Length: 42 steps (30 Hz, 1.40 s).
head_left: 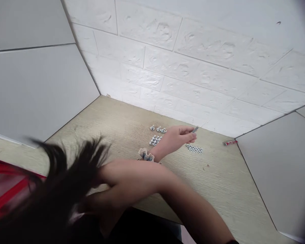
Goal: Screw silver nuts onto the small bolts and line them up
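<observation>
Dark hair (48,200) hangs nearest the camera at lower left, blurred. Right hand (124,178): positioned at the hair, with the forearm crossing from the lower right; its fingers are obscured, so opening and grip cannot be determined. Left hand (179,135): extended over the table (226,183), fingers closed in a pinch on a small, slender metal piece (195,129). The long axis of the piece runs obliquely, its free end directed up and to the right, toward the wall (188,64). A ruffled fabric band (146,155) encircles the left wrist. Table surface: pale, with a fine linear grain. Wall: white, embossed in a brick pattern. Flanged metal fasteners (152,127) stand in a row beyond the left wrist; a tight block of metal parts (155,140) sits just beside that wrist. Small round metal pieces (195,149) form a compact group below the left fingertips. A slim red object (230,143) lies by the smooth right panel (279,162).
</observation>
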Tool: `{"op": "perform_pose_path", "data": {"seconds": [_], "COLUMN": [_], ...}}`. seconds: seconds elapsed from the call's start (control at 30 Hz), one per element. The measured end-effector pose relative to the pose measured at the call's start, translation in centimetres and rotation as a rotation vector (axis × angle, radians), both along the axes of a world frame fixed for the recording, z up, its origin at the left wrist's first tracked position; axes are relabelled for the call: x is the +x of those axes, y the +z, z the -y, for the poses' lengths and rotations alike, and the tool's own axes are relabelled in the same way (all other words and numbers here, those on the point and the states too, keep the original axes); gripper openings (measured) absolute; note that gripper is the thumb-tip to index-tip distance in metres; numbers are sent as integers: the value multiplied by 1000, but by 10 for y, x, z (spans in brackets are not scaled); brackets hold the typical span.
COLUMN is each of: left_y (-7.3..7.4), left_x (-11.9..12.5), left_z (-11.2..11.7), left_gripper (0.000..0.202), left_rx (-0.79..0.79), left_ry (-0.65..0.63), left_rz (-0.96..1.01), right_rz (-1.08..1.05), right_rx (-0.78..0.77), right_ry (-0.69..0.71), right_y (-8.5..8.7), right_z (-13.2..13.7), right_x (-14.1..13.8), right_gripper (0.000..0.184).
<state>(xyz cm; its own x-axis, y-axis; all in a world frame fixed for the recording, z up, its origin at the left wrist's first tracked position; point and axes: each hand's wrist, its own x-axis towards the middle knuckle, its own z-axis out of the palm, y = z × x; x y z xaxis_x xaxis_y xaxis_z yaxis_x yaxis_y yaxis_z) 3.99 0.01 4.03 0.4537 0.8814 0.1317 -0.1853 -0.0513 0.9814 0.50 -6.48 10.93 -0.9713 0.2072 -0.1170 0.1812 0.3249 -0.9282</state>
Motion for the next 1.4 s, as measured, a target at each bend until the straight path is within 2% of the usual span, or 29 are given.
{"op": "perform_pose_path", "data": {"seconds": [0.03,0.07,0.13,0.23,0.3,0.37,0.47,0.53,0.6,0.7,0.8,0.93,1.07,1.2,1.3,1.4], "left_y": [5,10,17,20,21,23,26,24,17,4,-5,-9,-11,-14,-13,-9], "left_x": [-2,-5,-13,-24,-30,-35,-42,-45,-46,-46,-45,-43,-41,-40,-39,-37], "left_z": [0,-1,-4,-5,-2,2,7,6,2,-6,-11,-10,-9,-10,-9,-6], "left_gripper": [20,20,21,24,26,27,27,27,26,26,26,27,27,27,28,27], "left_rx": [71,129,197,250,301,384,509,555,572,581,617,742,791,767,706,646], "left_ry": [-3,3,49,150,230,313,440,491,516,534,544,524,488,446,376,283], "left_rz": [-53,-104,-169,-196,-192,-205,-261,-293,-317,-380,-403,-416,-452,-478,-506,-558], "right_rz": [-9,-35,-100,-202,-278,-244,-24,180,309,492,684,822,821,774,710,577], "right_rx": [47,41,-70,-220,-227,-111,231,487,675,812,861,849,859,869,879,896], "right_ry": [88,58,15,-77,-295,-619,-1159,-1348,-1326,-1230,-1169,-1075,-1058,-1067,-1135,-1251], "right_y": [-3,-6,-11,-17,-23,-32,-55,-75,-94,-115,-123,-121,-123,-127,-126,-117], "right_z": [-2,-3,-3,0,0,-6,-28,-48,-68,-91,-104,-109,-110,-108,-103,-92], "right_x": [17,36,76,131,156,170,175,173,170,167,165,162,162,165,168,170], "right_gripper": [14,16,19,23,23,20,24,27,28,32,30,26,26,25,24,23]}}
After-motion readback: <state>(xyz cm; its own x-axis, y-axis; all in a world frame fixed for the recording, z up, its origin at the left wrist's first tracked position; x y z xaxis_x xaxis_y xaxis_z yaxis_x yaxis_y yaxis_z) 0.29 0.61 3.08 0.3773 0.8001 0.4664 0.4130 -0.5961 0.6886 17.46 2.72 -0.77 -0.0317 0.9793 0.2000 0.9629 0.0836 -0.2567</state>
